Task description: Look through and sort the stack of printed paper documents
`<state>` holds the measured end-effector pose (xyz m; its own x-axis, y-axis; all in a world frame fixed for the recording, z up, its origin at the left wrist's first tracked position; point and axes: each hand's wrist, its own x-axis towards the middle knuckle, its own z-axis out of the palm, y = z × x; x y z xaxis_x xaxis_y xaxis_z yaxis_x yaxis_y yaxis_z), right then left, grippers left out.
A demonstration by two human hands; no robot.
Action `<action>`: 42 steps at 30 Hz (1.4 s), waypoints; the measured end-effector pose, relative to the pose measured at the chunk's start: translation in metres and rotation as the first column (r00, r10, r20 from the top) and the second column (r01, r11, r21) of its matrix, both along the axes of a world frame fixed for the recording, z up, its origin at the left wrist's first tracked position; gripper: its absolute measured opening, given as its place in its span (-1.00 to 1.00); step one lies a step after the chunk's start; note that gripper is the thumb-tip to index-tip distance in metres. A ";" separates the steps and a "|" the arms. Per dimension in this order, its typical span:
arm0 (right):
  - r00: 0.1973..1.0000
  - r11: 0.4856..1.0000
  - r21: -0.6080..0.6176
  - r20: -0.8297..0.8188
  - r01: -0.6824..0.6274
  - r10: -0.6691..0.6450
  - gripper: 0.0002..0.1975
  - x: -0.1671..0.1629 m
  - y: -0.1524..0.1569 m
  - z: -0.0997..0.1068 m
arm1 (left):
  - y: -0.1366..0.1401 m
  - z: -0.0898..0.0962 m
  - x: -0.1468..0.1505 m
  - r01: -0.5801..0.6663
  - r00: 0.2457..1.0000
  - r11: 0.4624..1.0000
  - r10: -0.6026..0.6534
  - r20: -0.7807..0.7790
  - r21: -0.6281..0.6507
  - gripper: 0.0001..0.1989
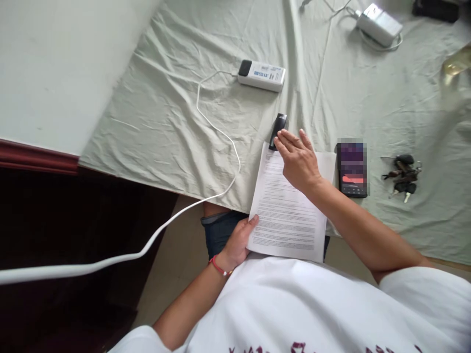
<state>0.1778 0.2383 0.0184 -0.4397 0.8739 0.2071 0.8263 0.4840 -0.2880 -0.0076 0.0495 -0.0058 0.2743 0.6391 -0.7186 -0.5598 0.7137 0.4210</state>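
Observation:
A printed paper sheet point(285, 206), perhaps a stack, lies partly on the cloth-covered table and partly over my lap. My left hand point(240, 241) grips its lower left edge, thumb on top and the other fingers hidden underneath. At the upper left corner of the paper sits a black stapler point(278, 128), its near end over the corner. Fingers stretched out, my right hand point(299, 159) rests its fingertips on the stapler's right side and covers part of the sheet. Whether the staple has gone through cannot be seen.
Right of the paper lie a phone point(352, 171) and a bunch of keys point(403, 176). A white power bank-like box point(262, 76) trails a white cable point(237, 159) off the table's near edge. A white adapter point(379, 24) lies at the back right.

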 end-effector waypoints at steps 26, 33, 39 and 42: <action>0.563 0.666 -0.607 -0.394 0.433 -0.726 -0.46 0.110 -0.138 0.022 | -0.050 0.014 -0.027 0.231 0.948 0.972 -0.216 -0.235 0.037 -0.38; 0.285 0.427 -0.879 -0.474 -0.212 -0.833 -0.46 0.101 -0.170 0.017 | -0.048 0.016 -0.025 0.361 0.887 0.918 -0.284 -0.364 0.163 -0.37; 0.260 0.530 -0.802 -0.593 -0.276 -0.762 -0.59 0.061 -0.118 0.027 | -0.039 0.020 -0.019 0.377 0.835 0.888 -0.203 -0.511 0.264 -0.35; 0.344 0.655 -0.712 -0.699 -0.252 -0.627 -0.62 0.048 -0.078 0.019 | -0.041 0.010 -0.035 0.486 0.752 0.815 -0.204 -0.627 0.317 -0.35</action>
<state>0.2262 0.1605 0.0375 -0.1839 0.9356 -0.3013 -0.0980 -0.3225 -0.9415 -0.0425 0.0081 0.0039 0.1963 0.8548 -0.4805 0.1133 0.4669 0.8770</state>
